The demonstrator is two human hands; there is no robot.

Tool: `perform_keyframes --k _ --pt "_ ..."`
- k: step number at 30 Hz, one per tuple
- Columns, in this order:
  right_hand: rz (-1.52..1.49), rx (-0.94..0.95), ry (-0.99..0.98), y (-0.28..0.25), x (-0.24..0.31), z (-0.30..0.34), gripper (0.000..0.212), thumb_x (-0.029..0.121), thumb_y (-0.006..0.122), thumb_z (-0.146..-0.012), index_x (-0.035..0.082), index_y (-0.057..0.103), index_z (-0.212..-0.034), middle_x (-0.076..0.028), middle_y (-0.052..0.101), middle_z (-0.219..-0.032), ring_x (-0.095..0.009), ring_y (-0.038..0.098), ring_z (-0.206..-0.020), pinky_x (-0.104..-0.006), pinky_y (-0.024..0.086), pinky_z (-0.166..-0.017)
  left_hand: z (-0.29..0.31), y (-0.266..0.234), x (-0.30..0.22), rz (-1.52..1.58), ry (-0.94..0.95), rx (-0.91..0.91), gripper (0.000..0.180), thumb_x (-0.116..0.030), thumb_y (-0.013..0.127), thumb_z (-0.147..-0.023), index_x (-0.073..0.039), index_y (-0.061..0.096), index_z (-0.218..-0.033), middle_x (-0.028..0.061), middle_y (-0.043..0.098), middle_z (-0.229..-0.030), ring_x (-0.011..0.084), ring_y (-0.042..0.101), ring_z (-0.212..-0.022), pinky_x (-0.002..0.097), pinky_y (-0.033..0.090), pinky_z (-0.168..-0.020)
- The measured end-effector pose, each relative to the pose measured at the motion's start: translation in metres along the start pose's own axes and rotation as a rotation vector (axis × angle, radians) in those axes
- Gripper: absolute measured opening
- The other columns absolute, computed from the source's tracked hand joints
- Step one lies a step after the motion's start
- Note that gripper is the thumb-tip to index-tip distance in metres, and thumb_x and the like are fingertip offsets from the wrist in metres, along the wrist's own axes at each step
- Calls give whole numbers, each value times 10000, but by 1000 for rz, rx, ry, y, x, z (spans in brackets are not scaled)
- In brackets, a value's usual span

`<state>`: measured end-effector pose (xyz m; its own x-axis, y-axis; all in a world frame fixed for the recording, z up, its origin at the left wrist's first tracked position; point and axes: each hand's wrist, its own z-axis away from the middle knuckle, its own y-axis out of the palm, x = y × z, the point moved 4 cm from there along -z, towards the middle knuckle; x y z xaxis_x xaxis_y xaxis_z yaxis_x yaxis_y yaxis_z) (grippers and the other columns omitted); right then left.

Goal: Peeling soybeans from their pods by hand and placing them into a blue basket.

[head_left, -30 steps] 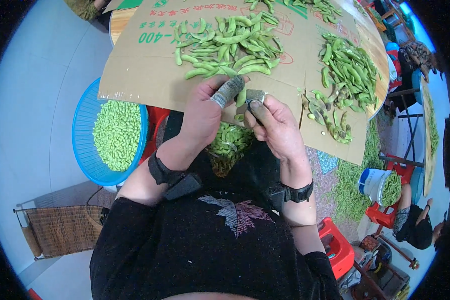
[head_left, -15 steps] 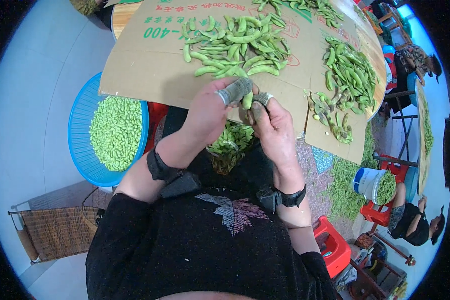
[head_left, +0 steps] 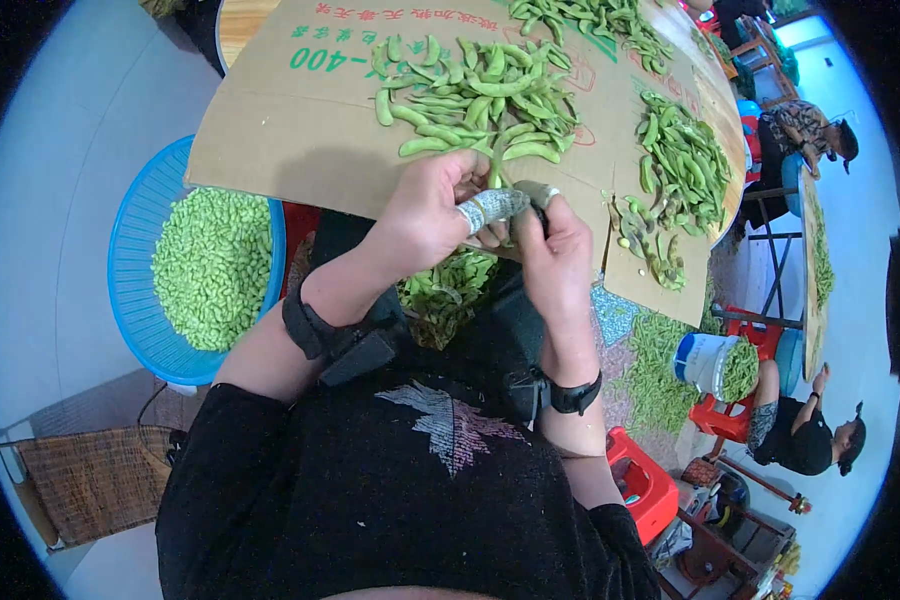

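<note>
My left hand and my right hand meet over the near edge of a cardboard sheet. Cloth finger covers wrap some of the fingertips on both. A green bean pod pokes up between them, gripped by the left fingers. Right thumb and forefinger are pinched together against the left thumb; their tips are partly hidden, so what they hold cannot be made out. Just beyond lies a loose pile of bean pods. Below my hands, a container of green husks shows between my legs.
On the left stands a blue plastic basket of shelled green beans. More pods lie at the cardboard's right. A red stool, a white bucket of pods and two seated people are farther right.
My left hand has turned, its covered thumb now pointing toward the right hand, and the pod shows above the thumb. The whole view has shifted slightly.
</note>
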<state>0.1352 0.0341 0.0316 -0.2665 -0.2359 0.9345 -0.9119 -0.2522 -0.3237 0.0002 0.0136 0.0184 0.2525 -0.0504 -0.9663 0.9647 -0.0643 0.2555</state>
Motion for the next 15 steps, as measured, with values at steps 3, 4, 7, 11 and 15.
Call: perform_keyframes --k 3,4,7,11,15 --pt "-305 50 208 -8 -10 -3 125 92 513 -893 -5 592 -902 24 563 -696 -58 506 -578 -198 411 -520 -5 -3 2 199 -47 23 200 20 531 -837 1 545 -1036 46 610 -885 116 604 -714 224 497 -579" --pt "-524 150 324 -9 -14 -3 136 102 516 -894 -4 595 -924 18 568 -694 -53 505 -590 -192 409 -531 -6 -4 4 356 -67 83 190 0 520 -851 -1 551 -1038 44 612 -902 122 607 -724 235 500 -596" --pt "-537 192 422 -2 -12 -2 142 122 512 -900 18 591 -955 24 546 -680 -33 446 -566 -178 349 -502 -3 -4 5 544 -105 135 206 -76 510 -878 -15 565 -1067 29 612 -910 128 602 -737 262 496 -644" --pt "121 -171 -64 -20 -3 -13 178 156 508 -910 38 573 -1026 36 533 -678 -16 368 -491 -177 280 -428 -9 -9 7 -73 110 9 312 -23 512 -868 -36 525 -1179 14 597 -899 74 561 -735 216 458 -662" --pt "-212 -147 106 -20 2 -17 248 132 581 -867 -15 545 -1063 -43 594 -859 -93 538 -705 -243 468 -646 -2 5 -4 -379 309 -89 458 3 587 -789 -57 486 -1232 34 570 -734 101 527 -606 246 444 -553"
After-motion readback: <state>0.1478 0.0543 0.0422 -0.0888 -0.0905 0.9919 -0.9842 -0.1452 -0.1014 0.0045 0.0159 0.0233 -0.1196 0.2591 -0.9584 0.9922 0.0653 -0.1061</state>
